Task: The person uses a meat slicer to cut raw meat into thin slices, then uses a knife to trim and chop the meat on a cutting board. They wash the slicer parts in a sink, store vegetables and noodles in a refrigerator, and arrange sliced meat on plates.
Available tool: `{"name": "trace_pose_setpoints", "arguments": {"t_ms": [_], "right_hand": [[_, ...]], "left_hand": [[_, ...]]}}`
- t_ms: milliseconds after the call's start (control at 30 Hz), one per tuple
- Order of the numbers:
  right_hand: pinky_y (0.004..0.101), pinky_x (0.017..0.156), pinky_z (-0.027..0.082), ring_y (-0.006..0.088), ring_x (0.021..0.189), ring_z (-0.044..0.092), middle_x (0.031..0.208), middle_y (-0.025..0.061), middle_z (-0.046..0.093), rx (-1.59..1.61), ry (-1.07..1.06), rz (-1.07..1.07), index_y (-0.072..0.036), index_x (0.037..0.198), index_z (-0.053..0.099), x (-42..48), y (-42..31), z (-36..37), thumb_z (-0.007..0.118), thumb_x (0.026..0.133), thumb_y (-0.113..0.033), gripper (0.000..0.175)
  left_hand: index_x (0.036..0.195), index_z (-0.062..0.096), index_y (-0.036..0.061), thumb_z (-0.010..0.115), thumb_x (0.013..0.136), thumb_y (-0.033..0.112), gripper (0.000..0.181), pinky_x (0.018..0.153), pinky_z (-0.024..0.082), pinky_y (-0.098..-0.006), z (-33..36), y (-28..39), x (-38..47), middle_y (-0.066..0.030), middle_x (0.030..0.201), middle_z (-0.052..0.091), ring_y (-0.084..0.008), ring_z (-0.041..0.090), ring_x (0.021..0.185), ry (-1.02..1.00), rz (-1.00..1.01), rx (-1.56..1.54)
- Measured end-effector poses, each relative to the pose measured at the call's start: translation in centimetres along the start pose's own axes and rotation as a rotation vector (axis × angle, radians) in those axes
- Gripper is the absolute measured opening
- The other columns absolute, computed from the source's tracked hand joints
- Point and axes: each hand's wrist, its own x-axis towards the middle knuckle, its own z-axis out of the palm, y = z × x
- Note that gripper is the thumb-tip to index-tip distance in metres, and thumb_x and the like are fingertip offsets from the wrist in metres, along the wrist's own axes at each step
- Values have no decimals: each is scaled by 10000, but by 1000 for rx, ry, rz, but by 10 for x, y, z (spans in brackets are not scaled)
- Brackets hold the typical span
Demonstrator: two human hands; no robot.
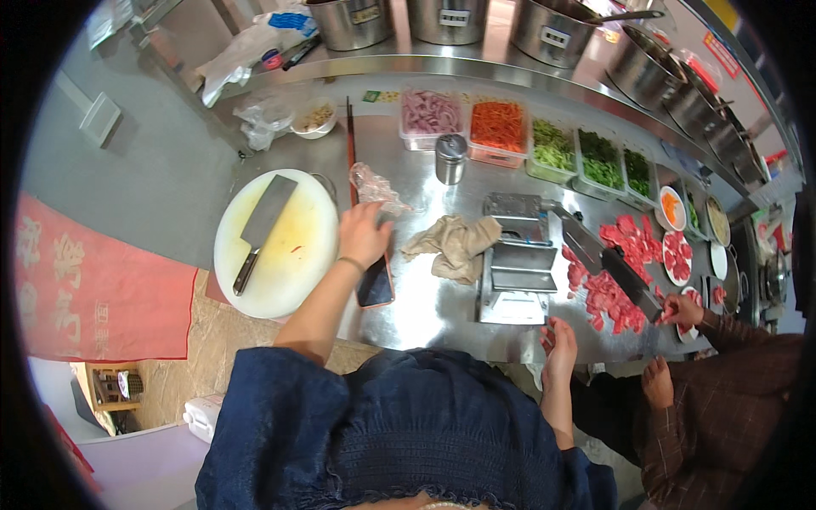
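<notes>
My left hand (364, 234) reaches palm down over the steel counter, fingers a little apart. Its fingertips are by a crumpled clear plastic film (373, 185); whether they touch it is hard to see. Partly under that hand lies a smartphone (377, 284). My right hand (560, 349) is empty and hangs at the counter's front edge, before a manual meat slicer (523, 271) with a long black handle. A crumpled beige cloth (456, 245) lies against the slicer. Left of my left arm, a cleaver (271, 213) rests on a round white cutting board (306, 255).
Raw red meat slices (615, 296) cover the counter on the right, where a co-worker's hand (683, 310) holds some meat. Tubs of sliced onion (432, 113), shredded carrot (498, 126) and greens (599, 159) line the back. Steel pots (449, 22) stand on the shelf above.
</notes>
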Motion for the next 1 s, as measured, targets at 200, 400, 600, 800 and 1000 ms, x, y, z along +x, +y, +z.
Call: {"name": "trace_pose_setpoints", "arguments": {"t_ms": [200,400,600,800,1000], "right_hand": [[242,734,469,122,831,590,1007,61,612,89,-163,9,-36,1037,583,-33,-1,57,511,931,-142,166],[307,767,511,173,899,587,1116,104,568,86,-302,7,-30,1173,502,-54,-23,83,492,936,-131,258],[373,753,512,246,1080,529,1256,119,470,226,-712,220,-182,1448,192,-51,-25,143,618,849,-219,736],[267,590,455,185,736,574,945,112,620,140,-652,342,-46,1170,530,-29,-5,171,494,737,49,445],[278,600,462,195,761,585,943,103,619,135,-656,345,-48,1157,531,-19,-6,151,507,761,23,403]], "left_hand": [[1234,514,184,689,729,249,538,929,394,-444,37,-8,53,-167,1263,478,-340,437,1169,-15,-124,233],[949,578,41,589,797,109,167,706,473,-394,11,13,39,-163,857,594,-338,580,804,175,64,-459],[1089,572,67,682,757,194,372,861,412,-407,-39,72,-78,-131,1031,590,-310,540,994,-154,393,-696],[1179,527,54,737,649,124,574,961,371,-417,-75,-67,-64,-160,1231,505,-328,456,1129,108,-116,-9],[1047,625,58,694,705,97,351,865,447,-338,-91,-161,-60,-101,1072,587,-278,540,992,-211,-58,-49]]}}
